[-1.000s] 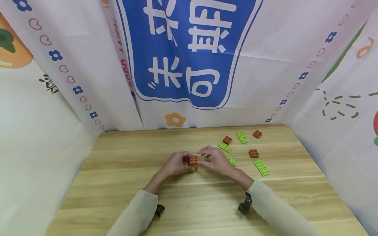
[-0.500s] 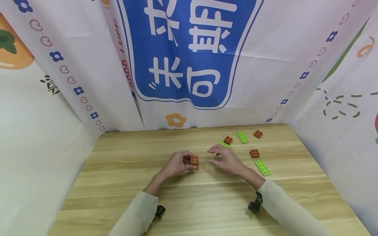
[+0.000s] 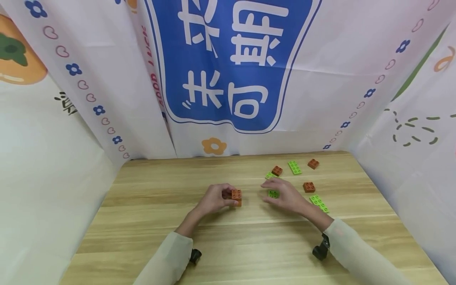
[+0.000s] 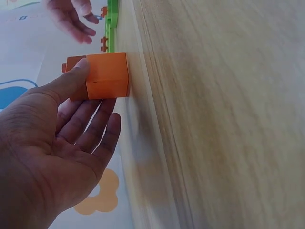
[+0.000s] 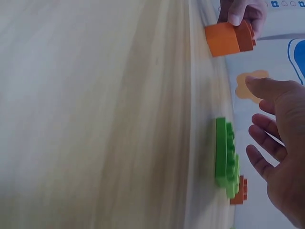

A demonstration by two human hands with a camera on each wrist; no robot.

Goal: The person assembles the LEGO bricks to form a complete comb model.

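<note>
My left hand (image 3: 215, 198) pinches a stack of two toy building bricks between thumb and fingers. The stack has a brown studded brick (image 3: 236, 194) on top of a brighter orange block (image 4: 107, 75). Whether its base touches the table, I cannot tell. To the right, my right hand (image 3: 287, 196) holds nothing; its fingers and thumb are spread apart. Beneath that hand lies a green studded brick (image 3: 273, 194), partly hidden by it. In the right wrist view, the hand (image 5: 286, 143) stands apart from the green brick (image 5: 221, 152).
Farther back on the wooden table (image 3: 149, 221) lie a brown brick (image 3: 277, 170), a green one (image 3: 294, 167) and another brown one (image 3: 313, 164). Right of my right hand are a brown brick (image 3: 309, 187) and a green brick (image 3: 319, 204). A printed cloth (image 3: 107, 59) hangs behind.
My right hand has let go of the stack and moved right, to above the green brick. The left hand keeps its hold on the stack in nearly the same place.
</note>
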